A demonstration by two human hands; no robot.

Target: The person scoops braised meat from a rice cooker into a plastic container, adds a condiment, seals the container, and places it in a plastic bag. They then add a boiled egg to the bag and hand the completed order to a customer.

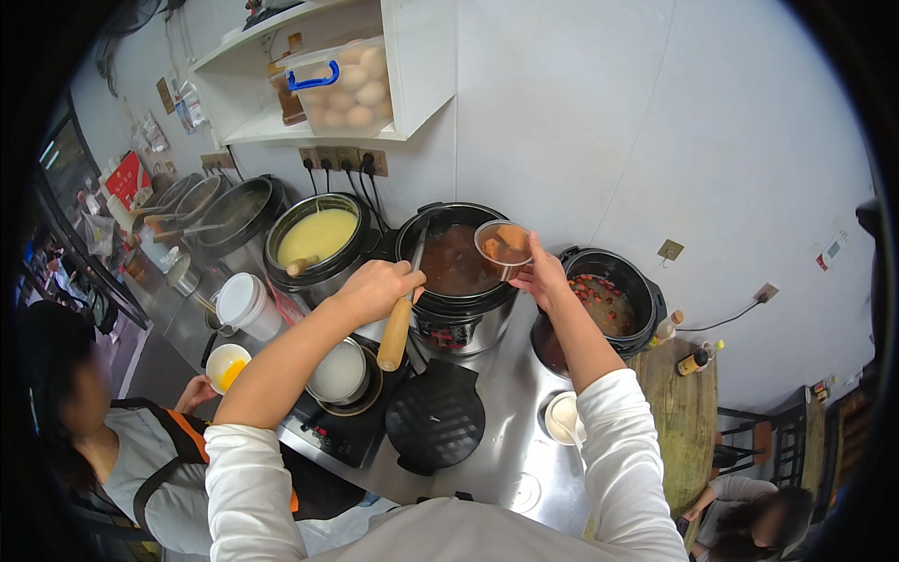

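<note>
My left hand point(376, 291) grips a ladle point(395, 336) near the top of its wooden handle. The ladle's metal shaft reaches over an electric cooker point(463, 334) of dark brown liquid point(453, 260); its bowl end is hard to make out. Above the right rim of that cooker, my right hand point(546, 275) holds a clear plastic cup point(503, 268) with orange chunks point(513, 237) in brownish liquid. A black cooker lid point(435, 421) lies on the steel counter in front. Right of my right hand stands a pot point(611, 295) of pale liquid with red pieces.
To the left are a cooker of yellow porridge point(317, 239), stacked white tubs point(247, 307) and a saucepan point(338, 372) on an induction hob point(337, 432). A co-worker point(151, 456) at left holds a bowl with egg yolk point(228, 365). A white bowl with spoon point(564, 419) sits below my right forearm.
</note>
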